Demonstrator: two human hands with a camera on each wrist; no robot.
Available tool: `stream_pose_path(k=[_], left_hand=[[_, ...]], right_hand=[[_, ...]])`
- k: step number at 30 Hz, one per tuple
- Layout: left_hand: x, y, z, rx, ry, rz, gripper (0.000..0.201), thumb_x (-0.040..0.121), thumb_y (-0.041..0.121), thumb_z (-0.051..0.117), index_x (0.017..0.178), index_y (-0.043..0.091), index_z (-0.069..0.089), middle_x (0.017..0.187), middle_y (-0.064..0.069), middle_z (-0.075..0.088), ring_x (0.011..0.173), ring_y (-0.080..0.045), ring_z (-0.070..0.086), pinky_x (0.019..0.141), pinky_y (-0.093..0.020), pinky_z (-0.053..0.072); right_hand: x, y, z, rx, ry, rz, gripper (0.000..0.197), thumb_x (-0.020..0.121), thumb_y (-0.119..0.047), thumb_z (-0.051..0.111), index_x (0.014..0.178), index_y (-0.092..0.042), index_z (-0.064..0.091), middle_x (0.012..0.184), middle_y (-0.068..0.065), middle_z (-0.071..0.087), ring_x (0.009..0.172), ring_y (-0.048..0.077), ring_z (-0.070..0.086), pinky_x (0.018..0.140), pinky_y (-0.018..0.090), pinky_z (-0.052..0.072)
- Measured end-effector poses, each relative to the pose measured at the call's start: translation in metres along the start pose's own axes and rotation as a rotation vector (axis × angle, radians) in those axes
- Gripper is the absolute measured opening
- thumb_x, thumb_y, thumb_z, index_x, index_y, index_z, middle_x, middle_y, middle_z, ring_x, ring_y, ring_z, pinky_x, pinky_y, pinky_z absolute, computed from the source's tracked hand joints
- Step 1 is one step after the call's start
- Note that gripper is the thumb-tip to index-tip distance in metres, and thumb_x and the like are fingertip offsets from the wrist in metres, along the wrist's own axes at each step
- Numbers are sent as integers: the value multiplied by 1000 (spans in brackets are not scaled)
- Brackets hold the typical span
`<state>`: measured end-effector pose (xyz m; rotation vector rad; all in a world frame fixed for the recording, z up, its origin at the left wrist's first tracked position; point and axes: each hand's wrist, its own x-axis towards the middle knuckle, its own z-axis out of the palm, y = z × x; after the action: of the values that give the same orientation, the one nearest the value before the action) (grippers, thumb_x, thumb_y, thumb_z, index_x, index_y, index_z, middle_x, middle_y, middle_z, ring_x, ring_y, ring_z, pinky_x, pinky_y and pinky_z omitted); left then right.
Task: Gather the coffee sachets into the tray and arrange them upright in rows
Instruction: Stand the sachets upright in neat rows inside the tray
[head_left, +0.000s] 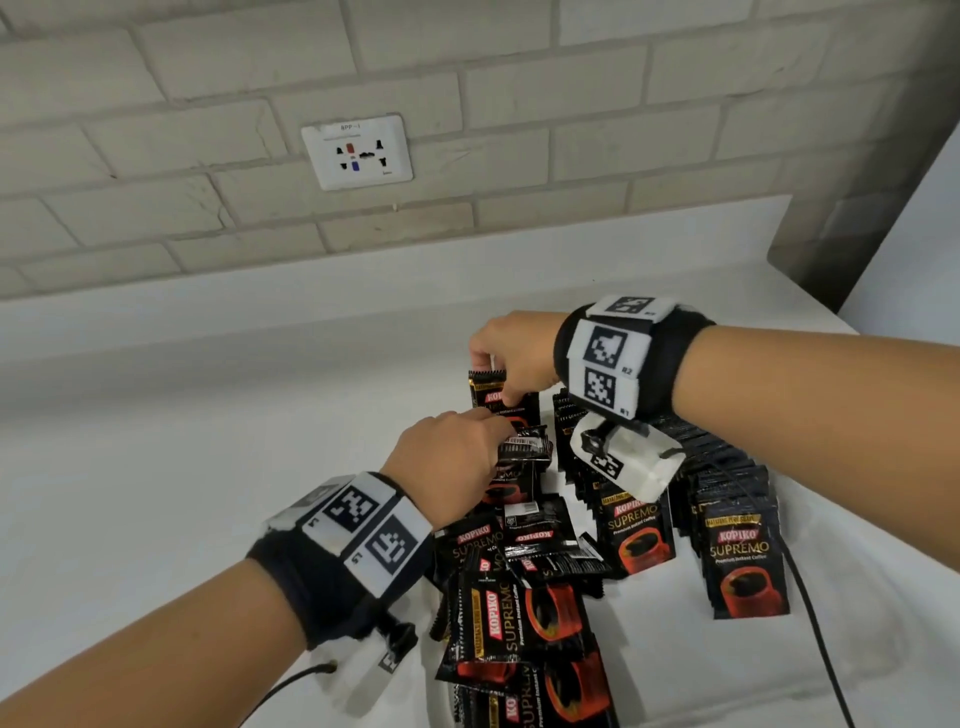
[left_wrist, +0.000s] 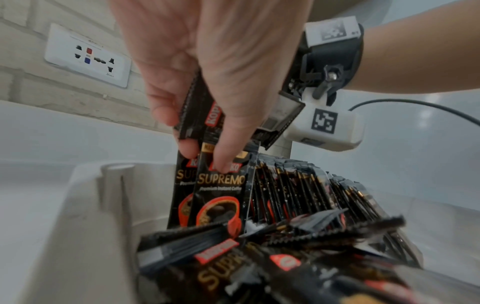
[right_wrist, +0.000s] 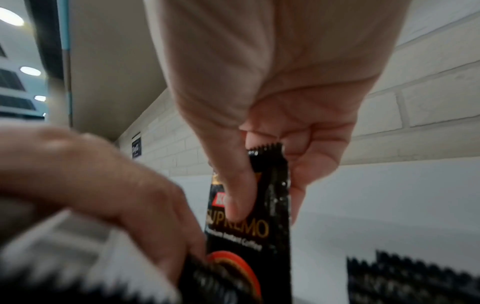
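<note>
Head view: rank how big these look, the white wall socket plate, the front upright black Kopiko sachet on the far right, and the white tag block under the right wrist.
1. Wall socket plate
2. Tag block and front upright sachet: alike, and nearer the camera, so unranked.

A pantry-like counter: white worktop (head_left: 208, 441) against a pale brick wall (head_left: 519, 104) with a socket plate (head_left: 357, 152)

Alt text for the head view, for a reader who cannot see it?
Both hands work over a white tray of black coffee sachets: the right hand pinches an upright sachet, the left hand holds another sachet. Loose sachets pile beside upright rows.
</note>
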<state>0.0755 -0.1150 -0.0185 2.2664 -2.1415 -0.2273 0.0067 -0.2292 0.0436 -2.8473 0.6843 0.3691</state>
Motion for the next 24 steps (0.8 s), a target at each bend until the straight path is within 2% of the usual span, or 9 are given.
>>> stream_pose_path(k=[3,7,11,12,14,15,17,21,24], left_hand=[[-1,1,-2,-28,13,-6,35,94,18,43,127,26,48,122,3,54,102,-24,57,81,-38,48],[-3,0,-2,-72,18,-31,35,94,19,44,128,27,49,128,5,50,102,-21,56,80,-36,49],[-6,1,-5,-130,23,-61,40,92,16,49,131,27,48,133,6,43,106,-19,55,82,-35,49],[-6,1,-6,-137,31,-70,41,91,16,51,131,27,48,133,6,42,105,-19,55,81,-34,49],[-7,-1,-8,-151,52,-86,40,91,19,53,129,27,49,130,5,39,100,-17,55,77,-31,48],[-7,-2,-9,-159,57,-95,39,90,20,54,129,26,49,128,5,39,97,-16,55,76,-30,47],[-6,-2,-10,-177,55,-115,38,89,21,55,127,25,51,125,2,38,93,-17,54,76,-32,48],[-2,4,-9,-178,55,-106,38,89,20,56,127,23,52,120,-1,41,91,-21,56,78,-36,50],[-1,3,-7,-174,56,-108,43,88,19,58,130,25,49,118,-1,40,91,-21,56,79,-35,49]], right_hand=[[10,-4,13,-78,-71,-36,36,84,-9,62,119,-2,56,121,11,59,85,18,49,54,19,33],[17,-4,25,-121,-93,-38,31,86,-4,53,116,1,57,116,16,60,86,25,53,51,18,31],[16,6,14,3,-127,-12,37,83,-16,66,117,-6,56,115,7,61,63,12,51,45,9,38],[15,11,10,75,-139,10,40,80,-18,70,117,-8,56,114,7,62,63,12,54,50,9,44],[12,20,3,187,-146,43,37,78,-15,72,112,-9,58,109,13,65,73,19,62,67,22,54],[11,22,1,217,-143,46,34,78,-12,72,109,-7,59,105,15,67,74,20,63,70,27,55],[10,24,4,221,-132,37,27,80,-7,69,106,-5,62,98,15,69,65,17,62,64,23,54],[14,19,16,204,-77,4,20,82,-6,67,102,-6,64,99,14,70,54,9,57,49,10,47],[15,18,17,226,-79,-6,21,82,-8,67,102,-7,64,99,14,70,56,11,59,59,16,51]])
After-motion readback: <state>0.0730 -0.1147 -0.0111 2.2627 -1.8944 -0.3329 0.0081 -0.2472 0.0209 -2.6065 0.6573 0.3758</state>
